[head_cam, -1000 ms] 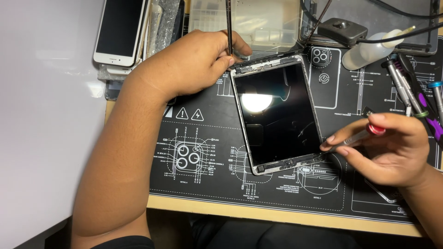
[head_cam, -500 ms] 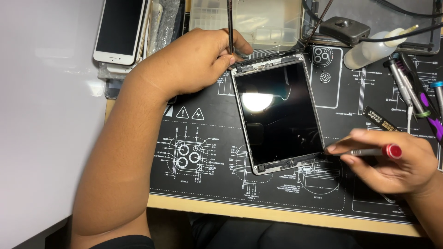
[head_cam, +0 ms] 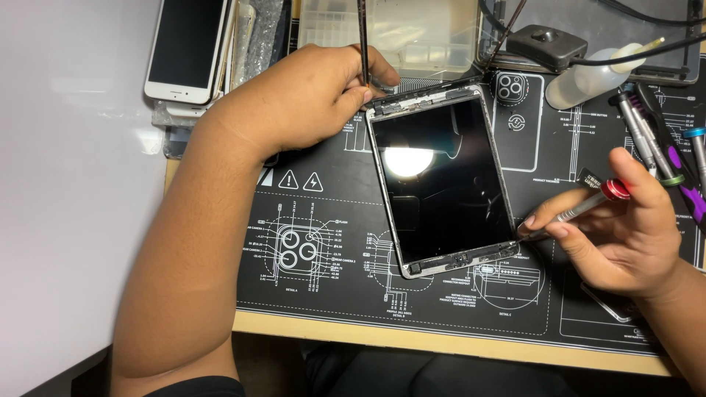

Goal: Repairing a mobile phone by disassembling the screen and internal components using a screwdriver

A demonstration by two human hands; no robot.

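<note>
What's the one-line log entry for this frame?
left hand: pinches thin dark tool at tablet top corner | right hand: red-capped screwdriver, tip at tablet's lower right corner | tablet: flat on black mat

An electronics repair bench: a black work mat (head_cam: pixel 309 242) printed with phone diagrams, an opened tablet (head_cam: pixel 445 180), spare phones (head_cam: pixel 184 48), screwdrivers (head_cam: pixel 647 132), a squeeze bottle (head_cam: pixel 588 77) and a parts tray (head_cam: pixel 412 29).
</note>
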